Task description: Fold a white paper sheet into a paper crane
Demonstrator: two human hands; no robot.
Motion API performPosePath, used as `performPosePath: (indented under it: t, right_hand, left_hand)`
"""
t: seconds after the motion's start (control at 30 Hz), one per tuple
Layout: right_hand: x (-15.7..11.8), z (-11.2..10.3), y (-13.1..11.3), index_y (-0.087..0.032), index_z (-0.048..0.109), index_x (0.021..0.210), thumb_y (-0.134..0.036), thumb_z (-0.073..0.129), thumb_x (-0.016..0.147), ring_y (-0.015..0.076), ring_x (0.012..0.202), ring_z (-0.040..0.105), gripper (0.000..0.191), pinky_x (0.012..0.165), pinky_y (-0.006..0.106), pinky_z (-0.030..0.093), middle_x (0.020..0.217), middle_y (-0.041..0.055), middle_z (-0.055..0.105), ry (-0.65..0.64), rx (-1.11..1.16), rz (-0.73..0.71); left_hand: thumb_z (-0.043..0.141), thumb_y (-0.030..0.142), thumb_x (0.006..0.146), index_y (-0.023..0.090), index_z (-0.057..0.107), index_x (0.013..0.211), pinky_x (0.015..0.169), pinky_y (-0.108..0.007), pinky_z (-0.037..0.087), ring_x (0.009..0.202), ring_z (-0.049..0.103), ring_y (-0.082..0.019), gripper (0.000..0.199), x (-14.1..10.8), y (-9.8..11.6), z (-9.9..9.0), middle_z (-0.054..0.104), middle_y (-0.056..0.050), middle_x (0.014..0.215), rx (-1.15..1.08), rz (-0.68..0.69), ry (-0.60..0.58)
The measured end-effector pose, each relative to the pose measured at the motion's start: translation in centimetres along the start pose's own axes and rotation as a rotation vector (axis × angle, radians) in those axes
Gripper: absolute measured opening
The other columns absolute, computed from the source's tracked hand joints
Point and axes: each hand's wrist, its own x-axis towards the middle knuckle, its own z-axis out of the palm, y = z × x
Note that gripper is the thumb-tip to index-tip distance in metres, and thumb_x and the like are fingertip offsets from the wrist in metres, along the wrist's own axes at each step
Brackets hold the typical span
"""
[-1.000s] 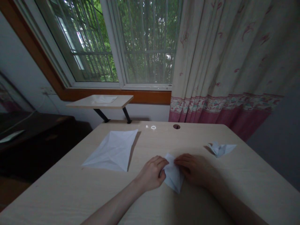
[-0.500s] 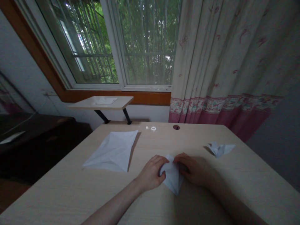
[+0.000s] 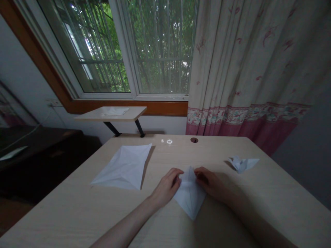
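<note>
A white sheet of paper (image 3: 190, 198), folded into a diamond with a crease down its middle, lies on the table between my hands. My left hand (image 3: 169, 184) grips its left edge near the upper corner, thumb and fingers curled together. On the opposite side, my right hand (image 3: 210, 182) pinches the right edge close to the top point. The lower tip of the diamond points toward me and is uncovered. Parts of both upper edges are hidden beneath my fingers.
A larger creased paper sheet (image 3: 124, 168) lies on the left of the table (image 3: 165, 227). A folded paper bird (image 3: 242, 164) sits at the right. Behind, a small raised shelf (image 3: 131, 115) carries more white paper (image 3: 116, 111). A round cable hole (image 3: 194, 140) is near the back edge.
The folded paper now shows as a wider, flatter diamond. My hands have moved slightly apart and a little away from me, toward its upper corner.
</note>
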Motion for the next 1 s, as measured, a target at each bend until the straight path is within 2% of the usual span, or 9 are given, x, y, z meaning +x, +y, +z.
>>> performPosePath:
  t: [0.17, 0.23, 0.33, 0.43, 0.53, 0.63, 0.73, 0.87, 1.0]
  right_hand:
    - [0.0, 0.8, 1.0, -0.023, 0.045, 0.11, -0.02, 0.05, 0.083, 0.0167, 0.081, 0.061, 0.027, 0.076, 0.033, 0.052, 0.098, 0.0046, 0.061, 0.113, 0.019, 0.018]
    - [0.0, 1.0, 0.8, -0.023, 0.045, 0.101, -0.019, 0.048, 0.084, 0.0159, 0.076, 0.059, 0.018, 0.071, 0.032, 0.052, 0.091, 0.0031, 0.059, 0.177, -0.029, -0.002]
    - [0.0, 1.2, 0.3, -0.024, 0.046, 0.09, -0.013, 0.046, 0.082, 0.0157, 0.072, 0.056, 0.014, 0.068, 0.03, 0.051, 0.081, 0.0001, 0.056, 0.159, -0.137, -0.042]
    - [0.0, 1.3, 0.2, -0.023, 0.052, 0.093, -0.007, 0.045, 0.08, 0.0182, 0.087, 0.059, 0.022, 0.078, 0.034, 0.053, 0.093, 0.0046, 0.059, 0.137, -0.229, -0.17]
    - [0.1, 1.3, 0.5, -0.023, 0.056, 0.098, -0.004, 0.045, 0.08, 0.0219, 0.106, 0.057, 0.028, 0.09, 0.042, 0.051, 0.111, 0.0092, 0.058, 0.183, -0.334, -0.278]
    - [0.0, 1.2, 0.6, -0.023, 0.058, 0.104, -0.005, 0.046, 0.082, 0.0238, 0.112, 0.056, 0.031, 0.093, 0.046, 0.05, 0.117, 0.0104, 0.06, 0.199, -0.426, -0.342]
    - [-0.1, 0.9, 0.3, -0.023, 0.057, 0.116, -0.004, 0.043, 0.086, 0.0229, 0.116, 0.056, 0.038, 0.096, 0.045, 0.05, 0.122, 0.0107, 0.062, 0.137, -0.458, -0.391]
    - [-0.1, 0.8, 0.6, -0.021, 0.051, 0.132, -0.005, 0.039, 0.089, 0.0195, 0.124, 0.052, 0.047, 0.103, 0.041, 0.045, 0.134, 0.0109, 0.057, -0.031, -0.487, -0.391]
    - [-0.2, 0.8, 1.1, -0.022, 0.049, 0.136, -0.009, 0.04, 0.091, 0.0191, 0.13, 0.047, 0.048, 0.108, 0.041, 0.04, 0.14, 0.0093, 0.052, -0.093, -0.472, -0.343]
  left_hand:
    - [0.048, 0.008, 0.086, 0.02, 0.045, 0.116, 0.068, -0.026, 0.05, 0.073, 0.057, -0.014, 0.032, -0.1, -0.9, 0.7, 0.056, -0.005, 0.099, -0.073, -0.059, 0.079]
    - [0.05, 0.006, 0.084, 0.019, 0.047, 0.108, 0.075, -0.028, 0.051, 0.082, 0.057, -0.015, 0.028, -0.2, -1.1, 0.8, 0.053, -0.008, 0.111, -0.04, -0.013, 0.099]
    - [0.047, 0.002, 0.083, 0.019, 0.053, 0.101, 0.089, -0.034, 0.048, 0.101, 0.055, -0.018, 0.025, -0.3, -1.0, 0.9, 0.046, -0.01, 0.121, 0.099, 0.092, 0.065]
    - [0.045, 0.001, 0.085, 0.02, 0.058, 0.103, 0.092, -0.036, 0.048, 0.105, 0.052, -0.02, 0.029, -0.4, -0.5, 0.8, 0.046, -0.01, 0.122, 0.214, 0.152, 0.041]
    - [0.051, 0.005, 0.087, 0.019, 0.06, 0.099, 0.094, -0.037, 0.047, 0.107, 0.051, -0.021, 0.021, -0.5, 0.2, 0.7, 0.05, -0.009, 0.118, 0.264, 0.159, -0.007]
    - [0.055, 0.012, 0.089, 0.019, 0.059, 0.102, 0.095, -0.038, 0.047, 0.107, 0.052, -0.023, 0.016, -0.5, 0.8, 0.7, 0.054, -0.008, 0.113, 0.289, 0.134, -0.075]
    - [0.054, 0.018, 0.091, 0.02, 0.057, 0.106, 0.095, -0.039, 0.047, 0.107, 0.053, -0.023, 0.015, -0.6, 1.3, 0.8, 0.056, -0.008, 0.11, 0.308, 0.098, -0.107]
    - [0.058, 0.023, 0.09, 0.019, 0.053, 0.108, 0.094, -0.04, 0.048, 0.106, 0.053, -0.024, 0.019, -0.8, 1.8, 1.1, 0.057, -0.007, 0.111, 0.338, 0.054, -0.122]
    - [0.044, 0.017, 0.095, 0.019, 0.052, 0.111, 0.092, -0.039, 0.05, 0.104, 0.056, -0.023, 0.018, -1.1, 2.1, 1.4, 0.059, -0.008, 0.109, 0.395, 0.046, -0.104]
